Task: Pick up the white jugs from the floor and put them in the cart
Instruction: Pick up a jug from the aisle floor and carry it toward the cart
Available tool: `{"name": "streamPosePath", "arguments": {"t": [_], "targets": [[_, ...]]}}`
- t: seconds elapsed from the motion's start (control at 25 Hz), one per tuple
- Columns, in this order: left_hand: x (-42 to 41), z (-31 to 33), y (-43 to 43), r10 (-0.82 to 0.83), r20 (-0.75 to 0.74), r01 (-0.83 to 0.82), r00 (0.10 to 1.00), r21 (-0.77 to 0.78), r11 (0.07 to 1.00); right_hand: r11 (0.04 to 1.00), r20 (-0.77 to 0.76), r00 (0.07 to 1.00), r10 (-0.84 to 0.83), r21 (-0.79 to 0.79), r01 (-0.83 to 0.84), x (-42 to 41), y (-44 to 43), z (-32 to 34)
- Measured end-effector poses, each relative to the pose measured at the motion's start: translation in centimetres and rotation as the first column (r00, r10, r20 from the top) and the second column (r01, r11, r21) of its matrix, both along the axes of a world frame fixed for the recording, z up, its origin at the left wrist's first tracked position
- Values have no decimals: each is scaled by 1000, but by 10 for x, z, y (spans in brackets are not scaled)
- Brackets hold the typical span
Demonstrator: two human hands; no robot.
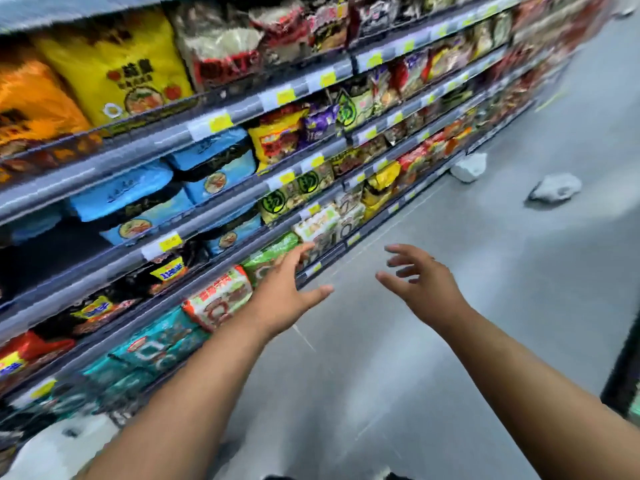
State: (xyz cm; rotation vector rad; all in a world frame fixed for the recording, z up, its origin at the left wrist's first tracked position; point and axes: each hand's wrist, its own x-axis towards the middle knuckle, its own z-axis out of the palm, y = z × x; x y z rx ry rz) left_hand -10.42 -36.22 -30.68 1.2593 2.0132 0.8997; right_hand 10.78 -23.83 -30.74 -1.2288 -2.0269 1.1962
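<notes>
Two white jugs lie on the grey floor far ahead: one white jug (pixel 468 168) by the foot of the shelving, a second white jug (pixel 556 188) further right in the aisle. Both look blurred. My left hand (pixel 287 289) reaches forward with fingers spread, holding nothing, close to the lower shelf packets. My right hand (pixel 420 282) is stretched out beside it, fingers spread and slightly bent, also holding nothing. Both hands are well short of the jugs. No cart is visible.
Tall shelving (pixel 242 109) packed with noodle packets runs along the left side of the aisle. The grey floor (pixel 450 341) stretches ahead on the right. A dark fixture edge (pixel 623 375) stands at the right border. Something white (pixel 62 448) sits at the bottom left.
</notes>
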Motion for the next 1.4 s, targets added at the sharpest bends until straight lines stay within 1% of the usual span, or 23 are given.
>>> {"name": "streamPosePath", "arguments": {"t": [0.2, 0.36, 0.48, 0.6, 0.76, 0.88, 1.0, 1.12, 1.4], "targets": [[72, 27, 139, -185, -24, 185, 982, 32, 982, 979, -48, 979, -199, 28, 201, 89, 101, 33], [103, 39, 244, -287, -6, 286, 958, 77, 955, 946, -77, 946, -316, 45, 320, 127, 170, 46], [122, 46, 331, -370, 34, 364, 928, 127, 923, 912, -79, 913, -400, 61, 405, 142, 234, 46], [133, 48, 413, -436, 89, 422, 896, 142, 896, 871, -85, 872, -482, 63, 487, 147, 298, 50], [141, 56, 518, -515, 117, 495, 849, 164, 853, 812, -137, 809, -572, 43, 582, 151, 372, 65], [162, 69, 591, -564, 130, 543, 815, 166, 823, 772, -140, 768, -625, 37, 634, 167, 428, 70], [189, 72, 652, -587, 133, 563, 799, 179, 807, 756, -131, 753, -645, 36, 653, 191, 483, 67], [226, 69, 723, -582, 189, 553, 791, 185, 812, 742, -121, 741, -661, 42, 669, 230, 555, 62], [318, 81, 882, -532, 230, 505, 815, 170, 846, 747, -131, 739, -661, -18, 665, 328, 724, 63]]}}
